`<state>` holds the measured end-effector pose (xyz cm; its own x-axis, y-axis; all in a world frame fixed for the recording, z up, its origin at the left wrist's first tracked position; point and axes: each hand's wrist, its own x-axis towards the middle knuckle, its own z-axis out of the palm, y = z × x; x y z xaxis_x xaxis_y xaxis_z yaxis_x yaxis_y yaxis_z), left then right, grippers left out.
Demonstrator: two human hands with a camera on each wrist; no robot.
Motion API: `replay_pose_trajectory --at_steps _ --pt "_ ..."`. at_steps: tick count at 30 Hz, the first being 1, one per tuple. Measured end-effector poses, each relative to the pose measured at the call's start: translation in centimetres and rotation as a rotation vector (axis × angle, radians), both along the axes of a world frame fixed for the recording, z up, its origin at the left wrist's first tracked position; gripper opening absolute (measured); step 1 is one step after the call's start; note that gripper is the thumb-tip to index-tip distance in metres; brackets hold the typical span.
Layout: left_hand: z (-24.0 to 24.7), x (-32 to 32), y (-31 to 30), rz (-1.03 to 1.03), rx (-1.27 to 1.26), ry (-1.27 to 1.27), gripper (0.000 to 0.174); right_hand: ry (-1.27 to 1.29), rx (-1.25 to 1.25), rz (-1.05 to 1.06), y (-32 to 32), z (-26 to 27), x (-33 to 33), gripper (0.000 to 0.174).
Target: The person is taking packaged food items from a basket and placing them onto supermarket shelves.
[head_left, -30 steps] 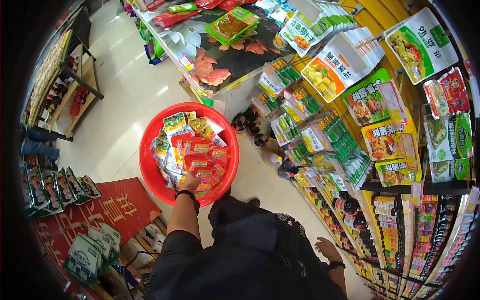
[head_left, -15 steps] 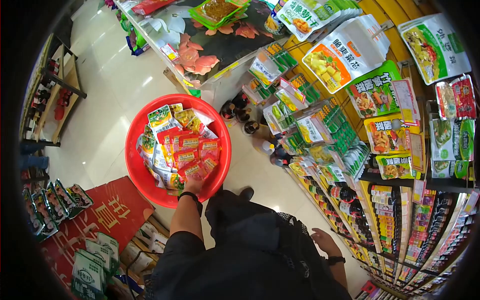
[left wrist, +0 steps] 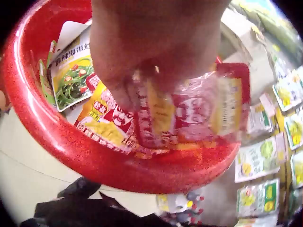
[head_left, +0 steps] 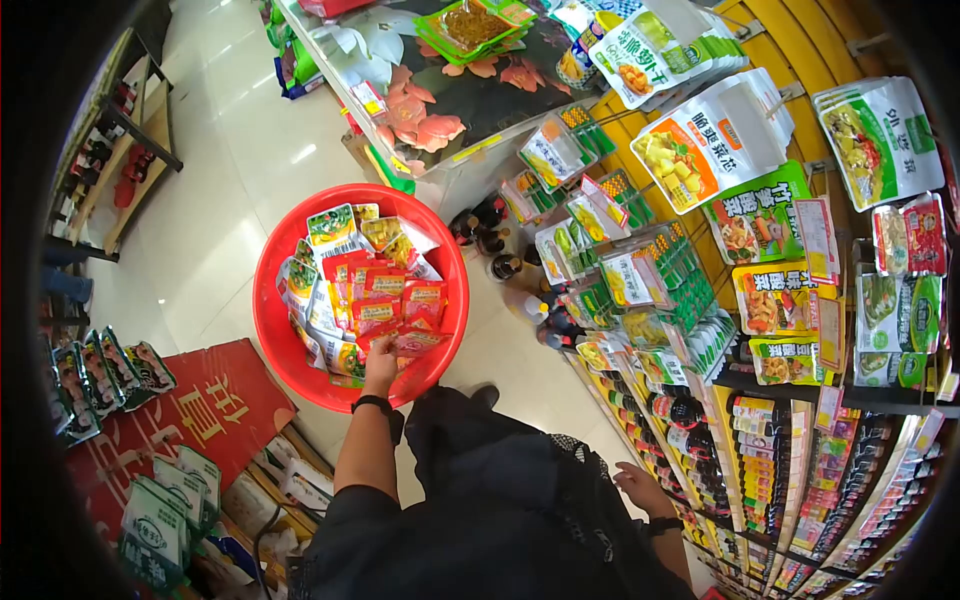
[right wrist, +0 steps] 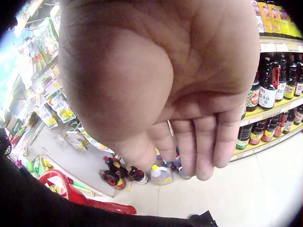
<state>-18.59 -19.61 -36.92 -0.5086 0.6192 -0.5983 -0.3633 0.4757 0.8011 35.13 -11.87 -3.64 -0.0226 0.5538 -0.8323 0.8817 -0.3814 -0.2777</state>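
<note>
Red sachet (left wrist: 199, 111) being pinched by your left hand (head_left: 380, 363) inside the red basin (head_left: 262, 300) — your right hand (head_left: 636, 488) hanging by the shelves (head_left: 760, 440), fingers loose, gripping nothing.

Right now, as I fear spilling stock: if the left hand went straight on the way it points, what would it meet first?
Likely the heap of packets in the red basin; the left hand pinches a red packet.
</note>
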Motion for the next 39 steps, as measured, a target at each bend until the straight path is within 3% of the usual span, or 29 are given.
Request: replay_pose_trajectory --at_steps 1,2,5,8,12,15,17,19,21,22,26,29,35,36,39 --pt "-0.8 -0.5 -0.1 0.137 0.112 -0.236 0.021 -0.003 -0.009 0.005 0.0 -0.3 -0.2 0.045" --pt "7.5 -1.1 1.8 0.18 0.089 -0.427 0.01 0.013 -0.01 0.012 -0.1 -1.2 0.3 0.045" --pt "9.0 -2.1 3.4 0.036 0.698 -0.802 0.025 0.063 -0.02 0.031 -0.1 -3.1 0.9 0.045" --pt "18.0 -1.8 7.4 -0.191 0.861 -0.961 0.036 0.032 -0.005 0.08 1.0 -2.9 -0.5 0.045" --pt "26.8 1.4 10.8 -0.274 0.756 -1.115 0.033 0.116 0.156 0.184 3.7 -2.1 -2.5 0.041" --pt "29.7 4.3 13.5 -0.553 0.716 -1.208 0.033 0.256 0.356 0.25 6.3 0.8 -6.3 0.042" --pt "29.3 7.2 15.6 -0.707 0.76 -0.97 0.033 0.355 0.402 0.172 7.8 3.0 -9.1 0.044" --pt "26.9 10.1 16.8 -0.654 0.723 -0.647 0.032 0.54 0.469 0.132 8.7 5.0 -11.4 0.042" --pt "33.0 11.8 16.6 -0.691 0.434 -0.123 0.032 0.671 0.489 0.118 9.0 7.7 -13.6 0.043" --pt "29.8 13.0 16.9 -0.705 0.558 0.146 0.027 0.737 0.498 0.116 9.0 8.5 -14.2 0.043" --pt "34.0 14.1 16.1 -0.898 0.668 0.343 0.014 0.987 0.549 0.024 8.8 8.9 -15.1 0.035" --pt "36.5 14.5 15.6 -0.902 0.707 0.368 0.013 0.919 0.543 -0.057 8.6 10.3 -14.7 0.03" --pt "40.3 14.5 14.6 -1.005 0.619 0.186 0.015 0.996 0.634 -0.197 8.4 10.7 -13.0 0.023" --pt "41.1 14.6 14.3 -0.977 0.583 0.063 0.014 0.994 0.647 -0.187 8.3 11.0 -12.8 0.023" --pt "42.0 14.9 14.1 -0.951 0.698 0.122 0.012 1.02 0.681 -0.18 8.0 11.8 -12.5 0.025"
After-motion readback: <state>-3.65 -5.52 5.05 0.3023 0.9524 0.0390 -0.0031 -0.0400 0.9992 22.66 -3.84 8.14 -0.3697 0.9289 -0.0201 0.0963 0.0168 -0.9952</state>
